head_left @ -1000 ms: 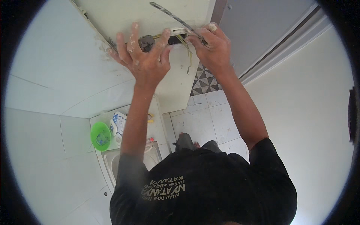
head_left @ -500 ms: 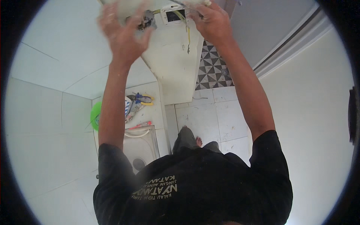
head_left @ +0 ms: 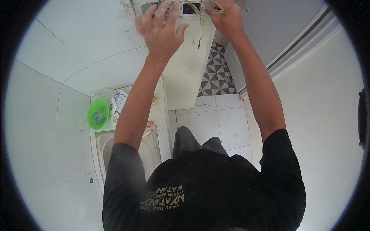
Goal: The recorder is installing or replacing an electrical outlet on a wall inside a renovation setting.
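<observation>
The left hand [head_left: 160, 34] is open, its fingers spread, its back to the camera, and blurred; it lies over a grey box [head_left: 146, 7] in the wall, perhaps to steady or feel that spot, though I cannot tell whether it presses or only hovers. The right hand [head_left: 227, 17] is curled at the far side, thumb and forefinger close together near a small dark thing; whether they truly pinch it I cannot tell, as the fingers hide it. Between the two hands sits a white frame [head_left: 189, 15] around a dark hole, and its place there probably explains the wide set of the arms: each hand has one side of it. Yellowish wires [head_left: 202, 29] come out of the hole just beside the right thumb and dangle below it, seemingly because their lower end is loose. The cream wall [head_left: 183, 69] carrying all this drops away beneath the hands. Well below the left hand, partly behind its forearm, a counter [head_left: 161, 117] bears a green bowl [head_left: 106, 112] and a white-and-blue packet [head_left: 119, 99] beside a sink [head_left: 154, 144], presumably put there to be near yet out of the way of the arms.
</observation>
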`<state>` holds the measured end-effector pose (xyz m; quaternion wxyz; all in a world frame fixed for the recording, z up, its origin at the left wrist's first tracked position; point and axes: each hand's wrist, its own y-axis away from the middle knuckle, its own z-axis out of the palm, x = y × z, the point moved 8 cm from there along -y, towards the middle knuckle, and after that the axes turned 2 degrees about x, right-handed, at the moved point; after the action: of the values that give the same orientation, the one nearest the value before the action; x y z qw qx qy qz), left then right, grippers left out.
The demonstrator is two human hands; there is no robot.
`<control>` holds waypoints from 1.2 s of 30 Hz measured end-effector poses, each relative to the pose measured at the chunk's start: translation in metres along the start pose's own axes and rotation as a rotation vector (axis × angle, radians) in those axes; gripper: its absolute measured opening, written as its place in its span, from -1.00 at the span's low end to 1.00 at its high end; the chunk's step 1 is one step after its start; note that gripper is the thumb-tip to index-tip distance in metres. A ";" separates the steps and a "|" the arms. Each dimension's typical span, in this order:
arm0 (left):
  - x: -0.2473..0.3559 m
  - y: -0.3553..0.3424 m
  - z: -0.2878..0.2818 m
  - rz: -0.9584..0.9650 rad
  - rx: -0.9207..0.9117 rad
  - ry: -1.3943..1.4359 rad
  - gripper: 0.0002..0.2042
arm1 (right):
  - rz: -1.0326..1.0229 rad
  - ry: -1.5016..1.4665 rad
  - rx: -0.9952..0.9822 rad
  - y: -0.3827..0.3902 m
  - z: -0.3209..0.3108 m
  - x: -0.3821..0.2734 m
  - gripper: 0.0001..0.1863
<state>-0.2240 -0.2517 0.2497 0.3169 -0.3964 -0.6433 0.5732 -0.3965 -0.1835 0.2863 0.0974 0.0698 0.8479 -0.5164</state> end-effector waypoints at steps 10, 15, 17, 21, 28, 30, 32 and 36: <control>0.005 -0.021 0.023 0.128 -0.085 0.077 -0.37 | -0.214 -0.042 0.093 0.005 -0.012 -0.014 -0.77; -0.031 -0.012 0.043 -0.030 0.341 0.874 -0.40 | -0.050 -0.064 -0.196 -0.012 0.001 -0.015 -0.82; -0.034 -0.012 0.049 0.002 0.371 0.891 -0.43 | -0.033 -0.061 -0.184 -0.012 0.002 -0.012 -0.83; -0.037 -0.014 0.033 -0.002 0.544 0.884 -0.43 | 0.025 -0.141 -0.168 -0.016 -0.010 -0.027 -0.84; -0.017 -0.024 0.026 0.287 -0.104 0.101 -0.42 | -0.050 -0.204 -0.132 -0.016 -0.007 -0.021 -0.80; -0.017 -0.023 0.027 0.289 -0.083 0.113 -0.41 | -0.094 -0.199 -0.097 -0.016 -0.009 -0.025 -0.79; -0.013 -0.023 0.026 0.318 -0.067 0.152 -0.42 | -0.163 -0.179 -0.083 -0.014 -0.011 -0.021 -0.79; -0.016 -0.023 0.023 0.320 -0.075 0.148 -0.41 | 0.015 -0.117 -0.195 -0.017 -0.007 -0.024 -0.80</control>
<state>-0.2398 -0.2772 0.2698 0.2532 -0.5463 -0.5677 0.5614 -0.3778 -0.1854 0.3092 0.1571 0.0359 0.8864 -0.4339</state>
